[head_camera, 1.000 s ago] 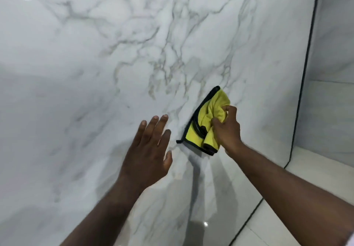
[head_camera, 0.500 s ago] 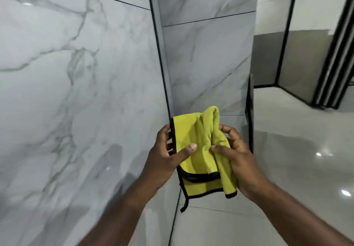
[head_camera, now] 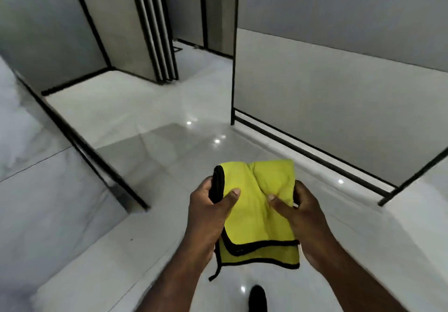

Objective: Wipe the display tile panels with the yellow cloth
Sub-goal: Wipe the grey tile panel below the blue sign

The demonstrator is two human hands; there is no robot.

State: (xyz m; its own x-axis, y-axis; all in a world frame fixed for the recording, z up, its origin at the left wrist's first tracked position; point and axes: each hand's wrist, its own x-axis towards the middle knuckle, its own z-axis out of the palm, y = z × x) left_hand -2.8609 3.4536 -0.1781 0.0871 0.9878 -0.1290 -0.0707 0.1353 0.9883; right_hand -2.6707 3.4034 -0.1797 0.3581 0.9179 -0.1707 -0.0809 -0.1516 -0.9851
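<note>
Yellow cloth (head_camera: pixel 259 214): I held it up in front of me with both hands, above the glossy floor. It was folded into layers, with black trim showing along its lower edges and up its left side. It touched none of the display panels.
Left hand (head_camera: pixel 206 219): It gripped the cloth's left edge. My thumb (head_camera: pixel 230 197) lay flat on the yellow face and my fingers curled round behind the black trim.
Right hand (head_camera: pixel 305 219): It gripped the cloth's right edge. That thumb (head_camera: pixel 276 202) pressed a fold on the front, and the fingers were hidden behind the fabric.
Loose strand (head_camera: pixel 214 274): A thin black piece of the trim hung down from the cloth's lower left corner.
Floor (head_camera: pixel 157 129): Pale polished tile spread beyond and beneath the cloth, with small bright spots of light reflected in it.
Marble panel (head_camera: pixel 36 202): It stood well apart to the left of the cloth, grey-white and leaning across my view, with a black frame along its right edge.
Grey panel (head_camera: pixel 339 105): It stood beyond the cloth and to its right, upright in a black frame, darker in its upper band and lighter below.
Stacked panels (head_camera: pixel 157 32): Far beyond the cloth, up and to the left, several slim black-edged panels stood close together.
Shoe (head_camera: pixel 258 297): Directly below the cloth, the tip of a black shoe rested on the floor.
</note>
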